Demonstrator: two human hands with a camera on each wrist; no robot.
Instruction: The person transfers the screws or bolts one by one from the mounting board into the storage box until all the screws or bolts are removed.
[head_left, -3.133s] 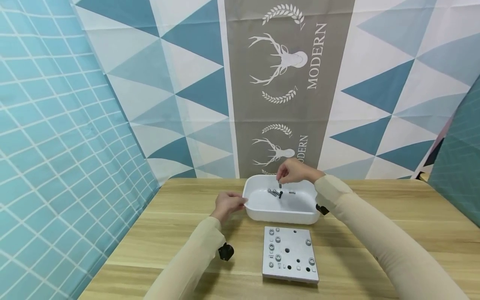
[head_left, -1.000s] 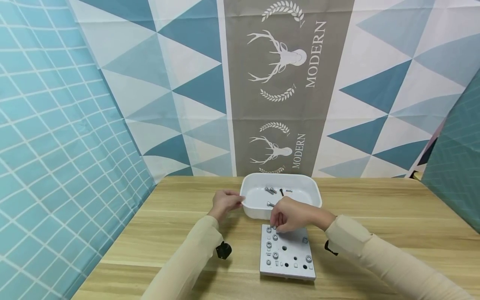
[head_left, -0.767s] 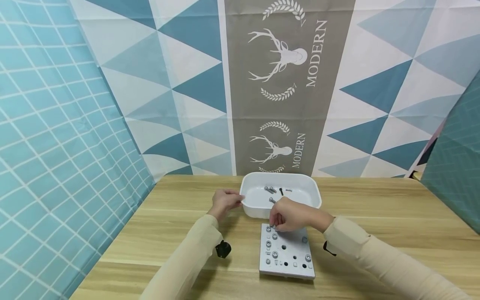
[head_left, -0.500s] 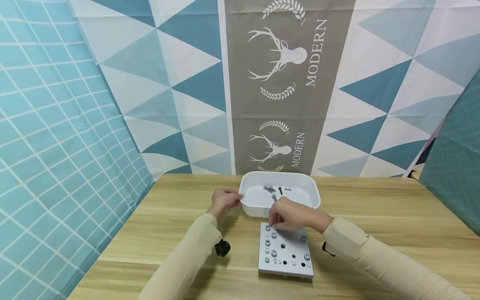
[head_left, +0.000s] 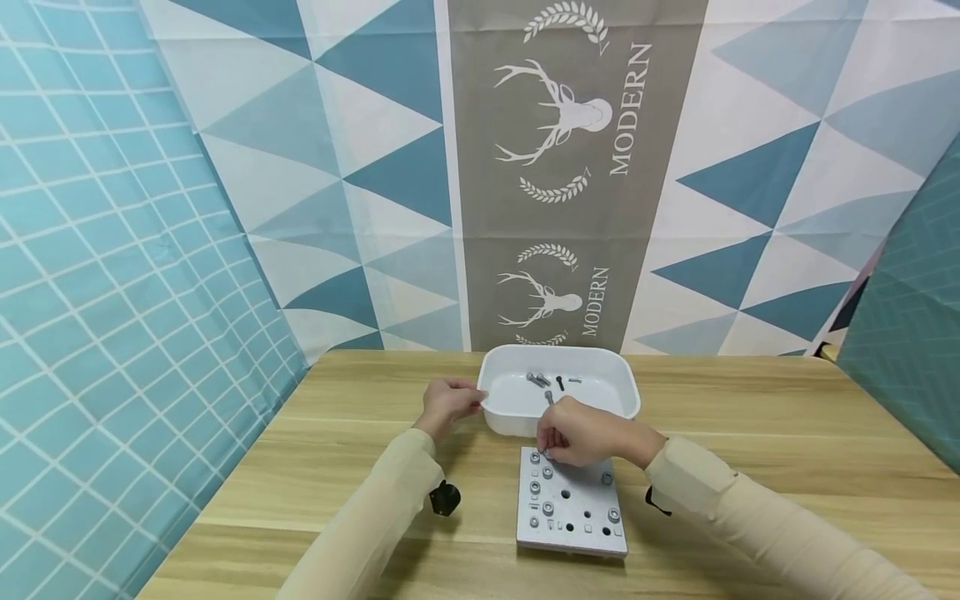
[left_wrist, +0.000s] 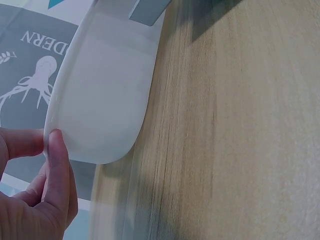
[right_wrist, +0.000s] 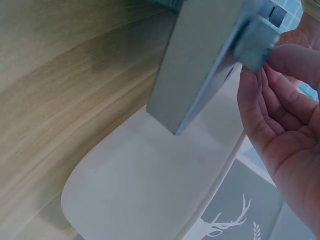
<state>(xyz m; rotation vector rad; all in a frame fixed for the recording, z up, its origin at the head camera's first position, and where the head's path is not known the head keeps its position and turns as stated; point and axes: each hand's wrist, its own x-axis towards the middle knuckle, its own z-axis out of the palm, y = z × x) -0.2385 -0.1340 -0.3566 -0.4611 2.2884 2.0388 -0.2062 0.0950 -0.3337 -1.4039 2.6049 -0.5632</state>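
Tray (head_left: 510,423), far centre: we judge it light and stiff; grasp the rim, where our left hand (head_left: 450,400) pinches its left end. Plate (head_left: 585,487), just nearer: likely heavy, rigid; lift by the edges. Screw (right_wrist: 255,47), near the plate's far left corner: probably hard, smooth; hold the head, where our right hand (head_left: 581,429) pinches it. Earlier, that hand was over the tray.

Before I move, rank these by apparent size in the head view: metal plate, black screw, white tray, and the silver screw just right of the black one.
1. White tray
2. Metal plate, partly covered
3. Black screw and silver screw: too alike to rank
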